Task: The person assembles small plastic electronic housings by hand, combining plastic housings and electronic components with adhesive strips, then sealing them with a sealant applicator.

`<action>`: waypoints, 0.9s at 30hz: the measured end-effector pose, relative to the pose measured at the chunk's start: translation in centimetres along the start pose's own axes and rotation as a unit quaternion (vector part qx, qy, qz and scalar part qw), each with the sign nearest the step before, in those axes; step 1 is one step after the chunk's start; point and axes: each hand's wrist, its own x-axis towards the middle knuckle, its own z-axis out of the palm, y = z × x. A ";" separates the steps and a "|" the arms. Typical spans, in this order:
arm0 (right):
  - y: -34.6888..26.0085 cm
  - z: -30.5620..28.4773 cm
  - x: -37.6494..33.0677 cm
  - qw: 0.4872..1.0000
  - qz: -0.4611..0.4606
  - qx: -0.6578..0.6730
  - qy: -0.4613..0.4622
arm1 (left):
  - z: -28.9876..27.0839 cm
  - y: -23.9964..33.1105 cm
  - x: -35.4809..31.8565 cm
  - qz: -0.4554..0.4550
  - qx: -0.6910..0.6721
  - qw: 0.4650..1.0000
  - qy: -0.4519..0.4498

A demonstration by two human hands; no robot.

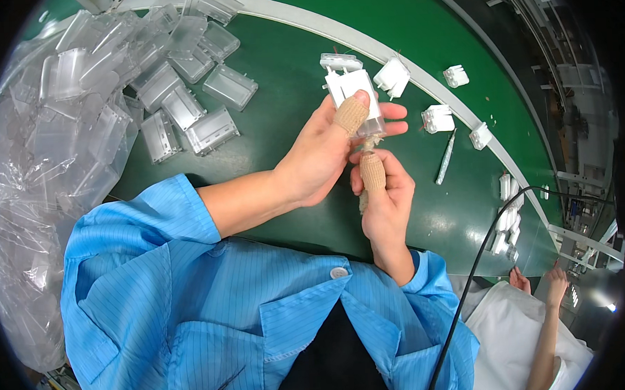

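My left hand [316, 154] grips a white plastic part in a clear housing [371, 126], its thumb pressed on the white face and fingers behind. Tan ribbed finger covers [351, 115] wrap the left thumb and some right-hand digits. Just below the housing's lower end, my right hand [388, 209] is closed, thumb and fingers together. What it pinches, if anything, is hidden. Past the held part's far end lies a clear and white piece [341, 61]. To its right is a white block-shaped part [392, 77].
Clear plastic housings [231, 87] lie loose at the left beside a large clear bag [27, 207] of more. White parts [437, 118], a pen-like tool [445, 158] and a white rail [319, 29] are on the right side. A black cable [473, 275] crosses there; another person's hands [555, 285] show beyond.
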 end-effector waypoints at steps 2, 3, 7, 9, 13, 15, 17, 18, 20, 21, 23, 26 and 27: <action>0.3 0.1 -0.1 1.000 -0.006 0.011 0.006 | 0.1 0.0 0.0 0.002 0.000 1.000 0.003; 0.5 0.2 -0.1 1.000 -0.013 0.023 0.011 | 0.1 0.0 0.0 0.007 -0.009 1.000 -0.004; 0.8 0.4 -0.1 0.997 -0.063 -0.027 0.030 | -0.1 0.0 0.1 -0.001 -0.025 1.000 -0.009; 0.5 0.4 0.1 0.998 -0.044 -0.038 0.030 | -0.1 0.0 0.0 -0.001 -0.020 1.000 -0.010; 0.6 0.2 0.2 0.999 -0.002 0.034 0.005 | 0.0 0.1 -0.1 0.001 -0.014 1.000 0.006; 0.5 0.2 0.3 0.997 0.017 0.070 -0.004 | 0.0 0.0 0.0 0.003 -0.017 1.000 0.005; 0.5 0.3 0.4 0.998 0.017 0.063 0.000 | 0.0 0.0 0.0 0.004 -0.021 1.000 0.003; 0.5 0.3 0.4 0.998 0.015 0.057 0.004 | 0.0 0.0 -0.1 0.003 -0.014 1.000 0.006; 0.3 0.2 0.6 0.998 0.038 0.058 0.002 | 0.1 -0.1 -0.1 0.003 -0.008 1.000 0.008; 0.2 0.1 0.6 0.996 0.060 0.059 -0.001 | 0.1 -0.2 -0.1 0.004 -0.003 1.000 0.018; 0.1 0.2 0.8 0.994 0.071 0.079 -0.005 | 0.1 -0.3 -0.1 0.006 0.003 1.000 0.028; -0.1 0.1 0.9 0.991 0.088 0.102 -0.012 | 0.2 -0.5 0.0 0.016 0.022 0.999 0.032; -0.1 0.1 0.9 0.990 0.094 0.104 -0.014 | 0.2 -0.6 0.0 0.020 0.027 0.999 0.031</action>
